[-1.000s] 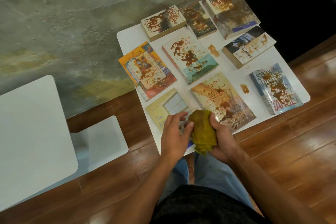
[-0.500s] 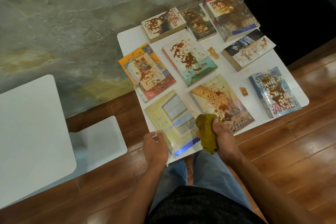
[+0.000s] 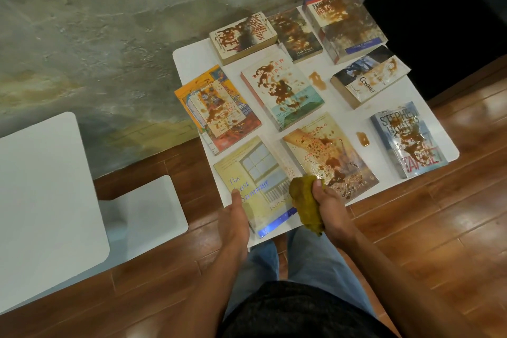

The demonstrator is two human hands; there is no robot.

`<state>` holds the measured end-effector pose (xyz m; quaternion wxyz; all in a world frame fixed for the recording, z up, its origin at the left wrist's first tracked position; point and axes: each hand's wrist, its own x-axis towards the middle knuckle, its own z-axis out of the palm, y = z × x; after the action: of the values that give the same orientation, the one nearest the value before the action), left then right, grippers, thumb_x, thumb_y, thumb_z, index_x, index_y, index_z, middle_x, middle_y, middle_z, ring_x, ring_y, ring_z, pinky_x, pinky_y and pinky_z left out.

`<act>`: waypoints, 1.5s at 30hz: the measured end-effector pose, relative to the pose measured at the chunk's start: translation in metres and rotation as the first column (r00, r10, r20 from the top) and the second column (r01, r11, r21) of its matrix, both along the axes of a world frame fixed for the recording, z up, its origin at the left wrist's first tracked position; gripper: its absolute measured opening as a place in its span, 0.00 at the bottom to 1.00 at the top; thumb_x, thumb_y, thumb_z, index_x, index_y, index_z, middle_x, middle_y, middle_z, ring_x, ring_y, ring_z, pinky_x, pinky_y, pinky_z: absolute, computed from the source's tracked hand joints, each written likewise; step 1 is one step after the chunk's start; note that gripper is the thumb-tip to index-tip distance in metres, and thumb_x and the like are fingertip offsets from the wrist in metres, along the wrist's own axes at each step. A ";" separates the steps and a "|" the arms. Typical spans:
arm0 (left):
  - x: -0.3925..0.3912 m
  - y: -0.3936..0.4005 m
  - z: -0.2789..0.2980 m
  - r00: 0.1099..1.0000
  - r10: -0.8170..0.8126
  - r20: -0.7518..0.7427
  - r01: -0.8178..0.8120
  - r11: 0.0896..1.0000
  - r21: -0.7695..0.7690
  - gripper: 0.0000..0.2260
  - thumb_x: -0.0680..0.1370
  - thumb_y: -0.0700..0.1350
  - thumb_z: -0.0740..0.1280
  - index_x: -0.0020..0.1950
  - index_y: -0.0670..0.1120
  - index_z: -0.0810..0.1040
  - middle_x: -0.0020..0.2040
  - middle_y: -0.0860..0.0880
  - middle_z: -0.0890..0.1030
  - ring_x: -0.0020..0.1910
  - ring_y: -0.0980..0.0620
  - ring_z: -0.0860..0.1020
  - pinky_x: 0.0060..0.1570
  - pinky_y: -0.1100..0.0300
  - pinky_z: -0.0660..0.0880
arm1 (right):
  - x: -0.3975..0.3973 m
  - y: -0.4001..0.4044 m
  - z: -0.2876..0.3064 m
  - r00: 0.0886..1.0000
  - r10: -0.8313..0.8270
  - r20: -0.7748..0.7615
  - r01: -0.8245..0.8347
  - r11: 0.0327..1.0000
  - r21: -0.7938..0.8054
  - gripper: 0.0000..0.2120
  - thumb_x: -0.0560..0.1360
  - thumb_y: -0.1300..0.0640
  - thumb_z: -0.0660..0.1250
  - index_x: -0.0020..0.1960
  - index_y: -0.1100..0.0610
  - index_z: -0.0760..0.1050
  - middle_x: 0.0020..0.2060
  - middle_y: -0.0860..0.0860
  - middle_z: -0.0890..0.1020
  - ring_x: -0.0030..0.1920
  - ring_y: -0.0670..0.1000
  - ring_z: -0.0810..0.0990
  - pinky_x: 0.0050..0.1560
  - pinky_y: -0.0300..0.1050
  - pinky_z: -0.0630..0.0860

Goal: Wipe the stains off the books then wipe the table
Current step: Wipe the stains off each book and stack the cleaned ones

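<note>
White desk (image 3: 192, 60) against a rough wall, crowded with splattered books. Left hand (image 3: 233, 217) gripped the clean yellow book (image 3: 255, 184); right hand (image 3: 327, 207) clenched the cloth (image 3: 304, 200) beside the stained book (image 3: 329, 153). One done, eight left, plus desk spills.

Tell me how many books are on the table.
9: back row Prey, Twain, blue-striped; middle orange, beach, Contact; front Last Summer, tan, Target.

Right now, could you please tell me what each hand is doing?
Left hand: thumb on the pale yellow paperback book; grip cannot be told.
Right hand: gripping the crumpled mustard-yellow cloth.
</note>
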<state>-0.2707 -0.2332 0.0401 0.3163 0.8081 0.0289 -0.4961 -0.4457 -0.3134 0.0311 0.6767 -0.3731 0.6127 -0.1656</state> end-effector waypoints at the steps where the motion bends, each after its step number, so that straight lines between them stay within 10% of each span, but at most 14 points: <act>1: 0.000 -0.001 -0.001 1.000 0.007 -0.027 -0.008 1.000 -0.030 0.18 0.84 0.61 0.55 0.44 0.54 0.77 0.44 0.51 0.83 0.43 0.51 0.81 0.42 0.57 0.75 | 0.001 0.000 -0.001 1.000 0.021 -0.023 -0.022 1.000 -0.011 0.26 0.78 0.38 0.55 0.53 0.60 0.77 0.42 0.56 0.85 0.44 0.57 0.85 0.45 0.52 0.81; 11: 0.011 -0.018 0.040 0.969 0.140 -0.201 -0.152 0.987 -0.043 0.22 0.85 0.59 0.52 0.64 0.44 0.75 0.50 0.48 0.76 0.44 0.51 0.74 0.49 0.58 0.68 | 0.004 -0.009 0.004 0.991 0.105 -0.084 -0.108 0.993 -0.036 0.22 0.83 0.44 0.51 0.55 0.58 0.78 0.47 0.57 0.84 0.46 0.56 0.85 0.46 0.47 0.81; 16: 0.009 -0.008 0.000 0.999 0.052 -0.017 -0.052 0.998 0.021 0.29 0.81 0.67 0.55 0.63 0.45 0.77 0.54 0.46 0.82 0.51 0.44 0.80 0.56 0.50 0.77 | 0.011 0.002 0.003 0.992 0.127 -0.017 -0.126 0.991 0.043 0.25 0.83 0.44 0.51 0.57 0.62 0.78 0.48 0.63 0.84 0.47 0.61 0.85 0.48 0.53 0.82; 27: -0.003 0.017 0.003 0.947 -0.111 0.301 0.087 0.992 0.090 0.24 0.87 0.52 0.50 0.66 0.35 0.73 0.61 0.38 0.79 0.55 0.40 0.77 0.35 0.67 0.63 | 0.007 -0.001 0.016 0.957 0.163 -0.241 -0.204 0.966 -0.159 0.34 0.71 0.27 0.52 0.62 0.52 0.71 0.50 0.53 0.81 0.50 0.55 0.82 0.54 0.60 0.80; 34: -0.010 0.017 -0.008 0.932 -0.124 0.340 0.112 0.992 0.053 0.18 0.86 0.50 0.54 0.62 0.36 0.71 0.58 0.39 0.80 0.48 0.45 0.76 0.42 0.62 0.65 | 0.027 -0.049 0.028 0.837 0.288 -0.465 -0.469 0.816 -0.339 0.12 0.80 0.49 0.64 0.59 0.54 0.71 0.43 0.46 0.75 0.45 0.49 0.76 0.46 0.47 0.76; 45: -0.001 0.023 -0.027 0.932 -0.146 0.333 0.187 0.978 -0.095 0.10 0.84 0.47 0.61 0.59 0.40 0.71 0.55 0.48 0.79 0.49 0.52 0.76 0.49 0.59 0.69 | 0.074 -0.094 0.008 0.662 0.324 -0.676 -0.706 0.572 -0.418 0.17 0.80 0.54 0.65 0.67 0.58 0.75 0.56 0.56 0.78 0.51 0.53 0.74 0.54 0.43 0.68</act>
<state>-0.2715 -0.2099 0.0126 0.3235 0.8566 -0.1233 -0.3826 -0.3719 -0.4076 0.0395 0.3229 -0.7824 0.5309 -0.0431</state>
